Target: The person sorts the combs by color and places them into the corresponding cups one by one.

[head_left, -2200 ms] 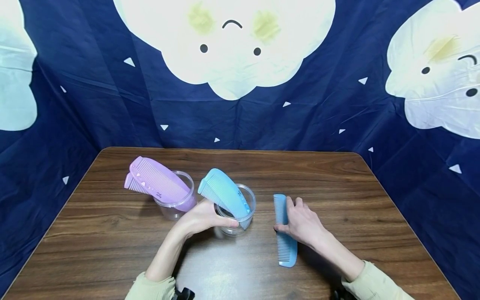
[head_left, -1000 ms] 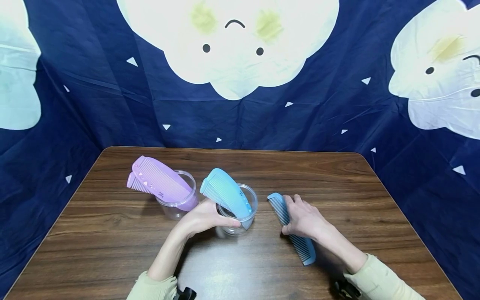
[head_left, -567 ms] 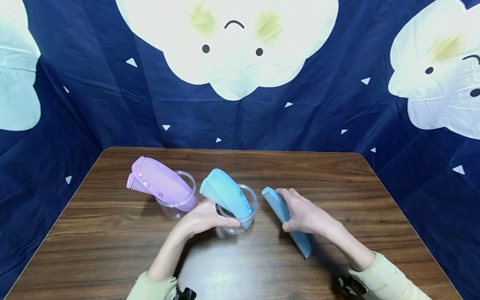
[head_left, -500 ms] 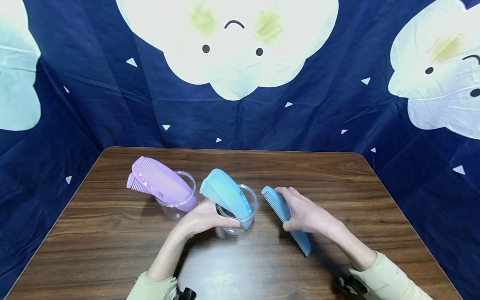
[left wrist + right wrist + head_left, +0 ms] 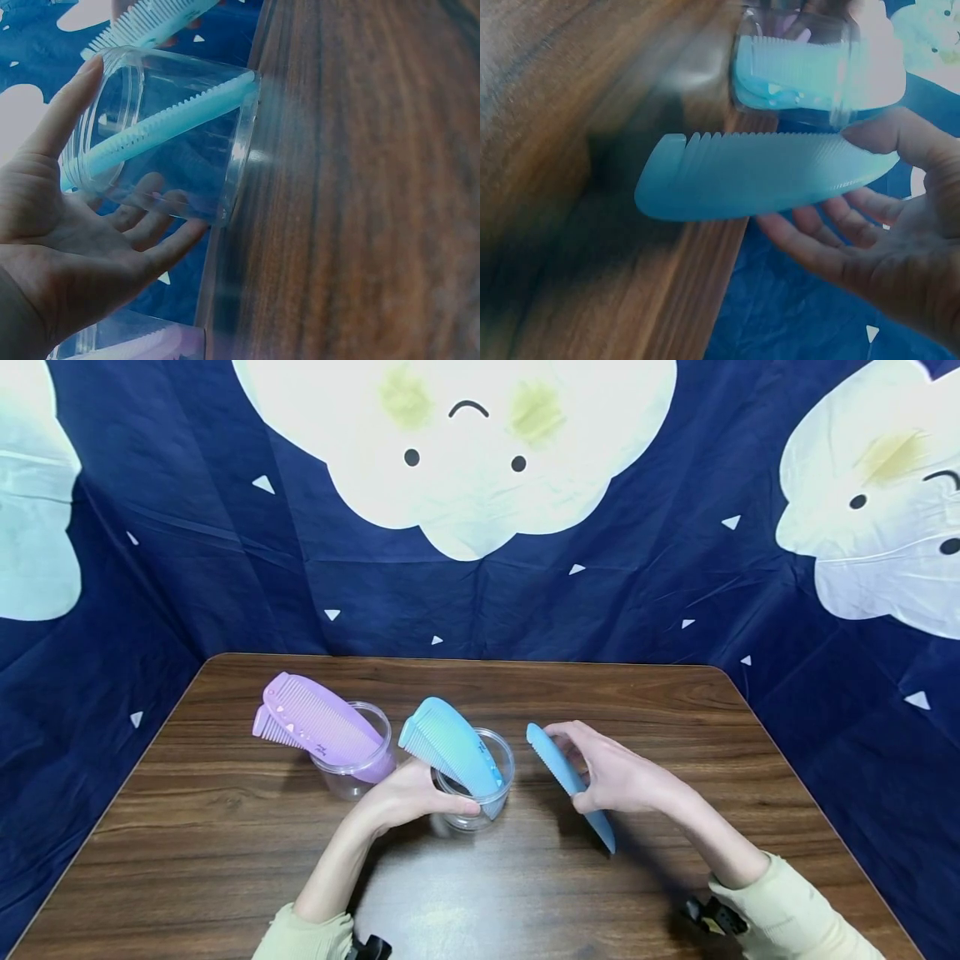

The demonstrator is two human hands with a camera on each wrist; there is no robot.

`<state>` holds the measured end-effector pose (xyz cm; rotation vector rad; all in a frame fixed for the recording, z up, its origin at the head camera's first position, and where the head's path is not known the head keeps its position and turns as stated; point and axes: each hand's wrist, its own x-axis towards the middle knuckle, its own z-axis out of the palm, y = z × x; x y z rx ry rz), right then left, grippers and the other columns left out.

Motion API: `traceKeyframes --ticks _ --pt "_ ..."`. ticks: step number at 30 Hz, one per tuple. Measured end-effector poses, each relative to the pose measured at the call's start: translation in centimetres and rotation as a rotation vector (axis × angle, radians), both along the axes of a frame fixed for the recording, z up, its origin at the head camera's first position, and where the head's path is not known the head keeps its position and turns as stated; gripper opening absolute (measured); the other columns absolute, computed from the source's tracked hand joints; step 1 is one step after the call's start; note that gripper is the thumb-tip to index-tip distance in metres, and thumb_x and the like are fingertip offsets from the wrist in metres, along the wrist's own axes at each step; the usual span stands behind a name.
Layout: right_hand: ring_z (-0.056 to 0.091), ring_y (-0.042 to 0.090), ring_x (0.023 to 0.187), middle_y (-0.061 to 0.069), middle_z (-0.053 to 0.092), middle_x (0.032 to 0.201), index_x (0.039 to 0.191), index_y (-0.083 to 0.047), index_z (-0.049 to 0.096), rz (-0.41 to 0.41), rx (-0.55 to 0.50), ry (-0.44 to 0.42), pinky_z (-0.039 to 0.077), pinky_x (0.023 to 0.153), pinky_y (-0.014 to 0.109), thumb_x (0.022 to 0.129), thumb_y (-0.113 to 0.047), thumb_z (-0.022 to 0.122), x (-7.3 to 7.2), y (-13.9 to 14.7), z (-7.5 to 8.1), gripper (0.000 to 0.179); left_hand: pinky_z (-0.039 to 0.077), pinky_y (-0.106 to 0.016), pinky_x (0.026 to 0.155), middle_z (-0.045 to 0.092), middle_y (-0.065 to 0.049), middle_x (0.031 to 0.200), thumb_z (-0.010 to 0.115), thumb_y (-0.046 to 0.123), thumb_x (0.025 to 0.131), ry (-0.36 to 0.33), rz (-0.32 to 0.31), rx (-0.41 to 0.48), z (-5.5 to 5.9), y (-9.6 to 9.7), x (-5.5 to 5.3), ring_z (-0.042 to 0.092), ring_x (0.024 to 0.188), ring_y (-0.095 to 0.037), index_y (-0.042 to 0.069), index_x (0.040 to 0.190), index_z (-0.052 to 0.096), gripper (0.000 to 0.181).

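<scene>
A single blue comb [image 5: 557, 765] is pinched in my right hand [image 5: 622, 774], thumb on one side and fingers on the other. It stands on edge, clear of the table, and slants from far left to near right. In the right wrist view the comb [image 5: 735, 180] has its teeth along the top. My left hand [image 5: 401, 795] holds a clear plastic jar [image 5: 507, 762], with the thumb at its rim and the fingers round its far side. Light blue combs [image 5: 456, 750] lean leftward out of that jar. The left wrist view shows a comb [image 5: 176, 124] through its wall.
Left of my left hand stands a second clear jar [image 5: 341, 787] with purple combs [image 5: 324, 720] tilted out to the left. The brown wooden table [image 5: 225, 852] ends at a dark blue curtain [image 5: 472, 602] with white clouds.
The right hand has turned the blue comb from lying flat and straight to a slant, then lifted it and tipped it on edge. The left hand and both jars stay put.
</scene>
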<state>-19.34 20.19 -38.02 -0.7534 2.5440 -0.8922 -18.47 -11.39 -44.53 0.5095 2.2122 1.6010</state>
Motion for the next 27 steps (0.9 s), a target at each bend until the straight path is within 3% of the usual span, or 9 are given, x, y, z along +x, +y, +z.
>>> traceKeyframes --ticks 9,27 --pt "0.059 0.028 0.114 0.012 0.054 0.13 0.148 -0.017 0.041 0.117 -0.132 -0.109 0.059 0.09 0.035 0.074 0.01 0.069 -1.1 0.9 1.4 0.083 0.04 -0.043 0.113 0.068 -0.001 0.128 0.09 0.031 0.077 0.005 0.008 -0.013 0.0 -0.1 0.0 0.059 0.125 -0.017 0.018 0.135 0.057 0.069" --pt "0.057 0.018 0.124 0.004 0.053 0.139 0.148 -0.017 0.041 0.249 -0.304 -0.074 0.055 0.105 0.037 0.073 0.014 0.069 -3.2 0.6 4.1 0.086 0.04 -0.044 0.114 0.068 -0.002 0.129 0.09 0.031 0.078 0.001 0.006 -0.013 -0.1 -0.1 0.0 0.059 0.125 -0.017 0.018 0.136 0.056 0.069"
